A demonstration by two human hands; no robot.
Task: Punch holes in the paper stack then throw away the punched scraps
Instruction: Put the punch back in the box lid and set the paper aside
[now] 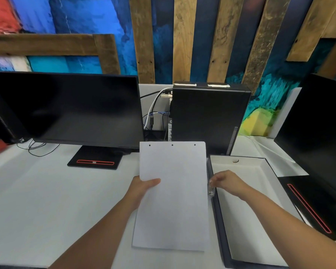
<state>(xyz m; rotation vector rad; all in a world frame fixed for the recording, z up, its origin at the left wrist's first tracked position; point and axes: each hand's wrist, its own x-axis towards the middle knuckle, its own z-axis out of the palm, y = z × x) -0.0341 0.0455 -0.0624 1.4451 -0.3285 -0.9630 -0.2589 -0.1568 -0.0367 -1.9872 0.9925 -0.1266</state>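
Your left hand (142, 188) pinches the paper stack (173, 200) at its left edge, thumb lying flat on the top sheet and the other fingers hidden beneath it. The fingers (214, 181) of your right hand (229, 183) are curled together and pinch a small shiny object (211, 192) just at the stack's right edge; most of it is hidden behind the paper, so you cannot tell what it is. The stack sits over the near middle of the table (47, 191), with three punched holes (172, 145) in a row along its far edge. Just to its right, an open dark box (219, 220) with a pale inside runs toward the near right corner of the table, and a small round disc (235, 160) lies at its far end. Along the far edge stand a dark monitor (66, 107) on a flat stand (95, 158), a black computer tower (208, 113) with cables (153, 113) plugged in beside it, and a second dark screen (318, 133) at the right edge. A loose black wire (39, 148) lies at the far left. Behind the table, rough wooden planks (184, 35) lean across a wall painted in blue, teal, red and yellow (85, 26).
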